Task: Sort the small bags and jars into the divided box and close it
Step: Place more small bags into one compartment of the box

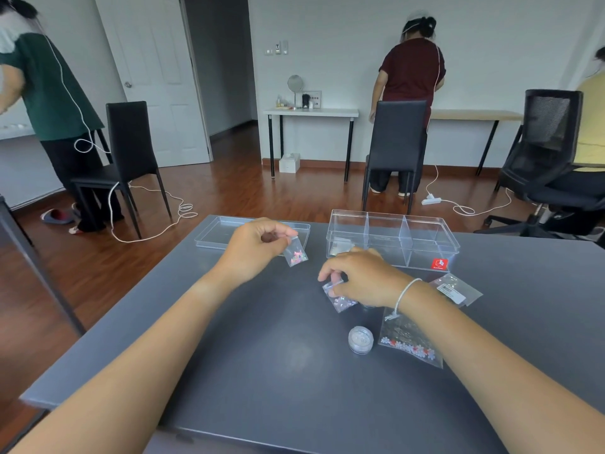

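My left hand (253, 245) pinches the top of a small clear bag of pink bits (296, 253), held just above the table. My right hand (361, 276) grips a second small bag of pale sequins (340, 298) that touches the table. The clear divided box (393, 239) stands open behind my right hand, with something pale in its left compartment. Its clear lid (222, 232) lies flat to the left of the box. A small round jar (360, 339) stands near my right wrist, beside a larger bag with flower shapes (409, 342). A labelled bag (455, 288) lies to the right.
The dark grey table (262, 355) ends at a left edge above the wooden floor. Black chairs (131, 152) stand beyond it, with white cables on the floor. People stand or sit at other tables by the far wall.
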A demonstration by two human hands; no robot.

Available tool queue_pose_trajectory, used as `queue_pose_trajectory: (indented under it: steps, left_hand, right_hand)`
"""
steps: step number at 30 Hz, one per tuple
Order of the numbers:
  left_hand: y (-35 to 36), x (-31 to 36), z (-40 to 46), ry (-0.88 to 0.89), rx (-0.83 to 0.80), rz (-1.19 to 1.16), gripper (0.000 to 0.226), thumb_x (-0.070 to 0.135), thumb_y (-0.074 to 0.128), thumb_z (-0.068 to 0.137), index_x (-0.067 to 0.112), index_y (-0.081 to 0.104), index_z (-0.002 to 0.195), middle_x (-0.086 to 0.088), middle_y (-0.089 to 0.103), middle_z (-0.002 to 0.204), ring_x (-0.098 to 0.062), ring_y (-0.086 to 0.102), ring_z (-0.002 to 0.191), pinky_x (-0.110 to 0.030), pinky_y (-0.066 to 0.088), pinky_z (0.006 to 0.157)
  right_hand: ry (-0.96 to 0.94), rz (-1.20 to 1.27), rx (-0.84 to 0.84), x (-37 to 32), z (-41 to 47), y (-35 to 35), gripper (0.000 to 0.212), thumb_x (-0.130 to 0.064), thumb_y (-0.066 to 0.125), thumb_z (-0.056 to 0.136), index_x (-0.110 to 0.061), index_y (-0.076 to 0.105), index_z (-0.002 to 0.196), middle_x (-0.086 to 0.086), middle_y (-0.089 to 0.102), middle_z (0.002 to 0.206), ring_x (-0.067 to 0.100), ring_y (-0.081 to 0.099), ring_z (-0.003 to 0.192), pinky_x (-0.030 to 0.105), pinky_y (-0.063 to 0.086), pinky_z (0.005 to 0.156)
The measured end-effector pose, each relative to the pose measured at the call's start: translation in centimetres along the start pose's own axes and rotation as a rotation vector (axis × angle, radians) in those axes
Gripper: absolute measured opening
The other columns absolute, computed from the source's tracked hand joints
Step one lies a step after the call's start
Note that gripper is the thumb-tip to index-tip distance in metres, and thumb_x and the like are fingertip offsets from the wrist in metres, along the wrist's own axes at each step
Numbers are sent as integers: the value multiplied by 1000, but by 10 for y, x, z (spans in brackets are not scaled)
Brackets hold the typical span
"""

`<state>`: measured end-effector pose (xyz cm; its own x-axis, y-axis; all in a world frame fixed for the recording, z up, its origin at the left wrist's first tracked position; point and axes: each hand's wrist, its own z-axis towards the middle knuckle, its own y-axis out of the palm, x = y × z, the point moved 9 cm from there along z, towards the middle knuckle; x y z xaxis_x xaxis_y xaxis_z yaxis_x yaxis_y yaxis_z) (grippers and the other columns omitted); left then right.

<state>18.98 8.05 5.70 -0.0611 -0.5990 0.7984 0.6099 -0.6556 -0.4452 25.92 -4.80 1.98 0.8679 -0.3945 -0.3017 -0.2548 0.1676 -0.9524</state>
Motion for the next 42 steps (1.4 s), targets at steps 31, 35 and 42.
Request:
queue_pose_trajectory:
  steps: [31,35,42]
  left_hand:
    - [100,18,80,102,-293,351,19,11,55,86,15,72,95,-3,70,108,-9,61,92,-19,42,82]
    - [102,15,79,102,-342,396,19,13,56,87,16,71,99,-3,70,110,-11,62,98,-19,42,84]
    - [92,17,69,133,-268,300,21,12,56,86,15,68,103,-4,67,109,-13,58,95,-15,40,84]
  right_hand:
    - [214,772,826,93,-40,-102,18,-2,54,85,-18,64,86,-10,59,77,3,51,68,14,43,67]
    - [212,771,824,93,-39,-100,18,-3,55,85,-17,64,86,-9,59,77,3,50,67,15,43,67]
    - [194,755,807,90,-35,-96,18,-3,55,85,-19,64,83,-11,60,77,3,52,71,15,43,68]
